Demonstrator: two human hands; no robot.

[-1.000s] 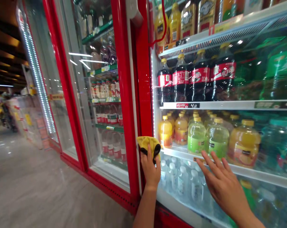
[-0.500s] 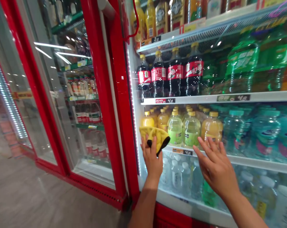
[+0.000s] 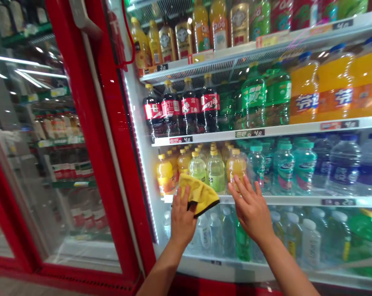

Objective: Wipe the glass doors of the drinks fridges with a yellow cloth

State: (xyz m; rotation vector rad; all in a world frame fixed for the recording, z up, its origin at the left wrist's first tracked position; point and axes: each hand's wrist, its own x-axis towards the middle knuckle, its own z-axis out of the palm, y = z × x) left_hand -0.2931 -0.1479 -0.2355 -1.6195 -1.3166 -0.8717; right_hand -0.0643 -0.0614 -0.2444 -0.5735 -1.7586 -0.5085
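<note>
My left hand grips a yellow cloth with a dark border, held in front of the lower drink shelf. The cloth covers part of the shelf's front strip and the bottoms of the pale green bottles. To its right, my right hand is open, fingers spread and slanting up to the left. Its fingertips overlap the shelf edge and an amber bottle in the view; whether they touch anything I cannot tell.
Cola bottles, green bottles and orange soda bottles line the shelf above. Teal-capped bottles stand at the right. Clear bottles fill the bottom shelf. A red door frame borders the left side.
The view has swung right, so the cooler shelves now sit further left and more orange soda shows. My hands are closer together, and the cloth is spread wider.
</note>
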